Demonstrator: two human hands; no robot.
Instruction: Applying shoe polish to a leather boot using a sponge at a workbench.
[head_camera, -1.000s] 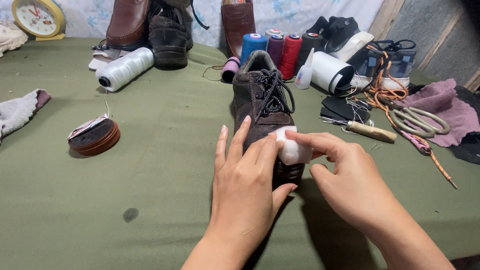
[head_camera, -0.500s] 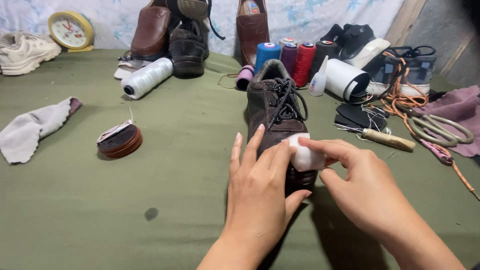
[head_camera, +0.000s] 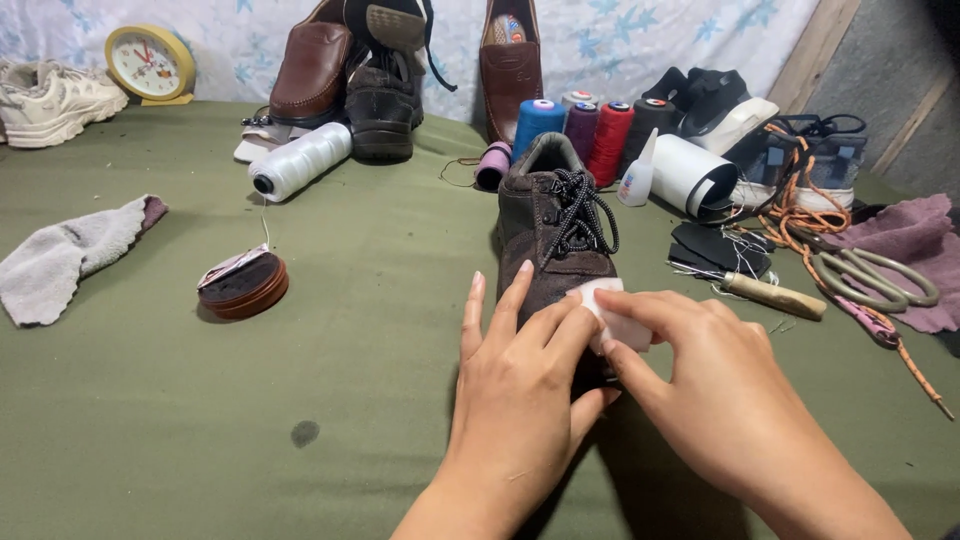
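Far left on the bench, a grey rag lies slack, then an open polish tin, both within reach. Mid-bench, the left hand lies flat, fingers spread over the toe of the brown boot, seemingly pinning it steady. The right hand pinches a small white pad against that toe, fingertips closed on it. Off right lie an awl and scissors.

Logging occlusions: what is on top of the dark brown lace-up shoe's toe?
Both hands rest there: the left hand flat, the right hand pressing a small white pad. The toe cap beneath is hidden.
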